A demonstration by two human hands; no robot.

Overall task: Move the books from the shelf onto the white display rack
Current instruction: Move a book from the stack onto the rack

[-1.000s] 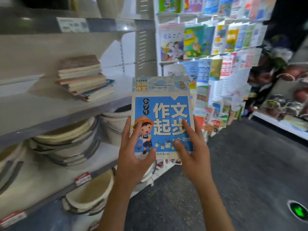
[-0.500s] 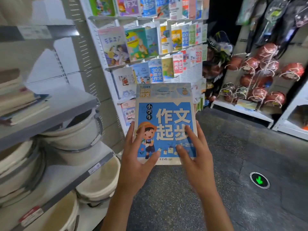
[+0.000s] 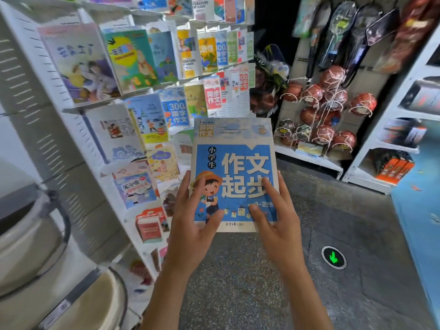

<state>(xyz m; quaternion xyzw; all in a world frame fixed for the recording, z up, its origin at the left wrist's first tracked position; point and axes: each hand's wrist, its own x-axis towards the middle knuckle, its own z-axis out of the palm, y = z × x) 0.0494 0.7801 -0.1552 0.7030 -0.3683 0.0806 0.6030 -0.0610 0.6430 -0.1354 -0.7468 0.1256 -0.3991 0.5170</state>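
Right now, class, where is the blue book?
In the head view, the blue book is centre frame, held upright by the left hand and right hand, just right of the white display rack.

White buckets [image 3: 31,236] sit on the metal shelving at eight o'clock, netted basketballs [image 3: 328,108] hang at two o'clock beneath bagged rackets [image 3: 342,32], orange boxes [image 3: 394,169] rest at three o'clock, and a green floor arrow [image 3: 334,257] glows at four o'clock.
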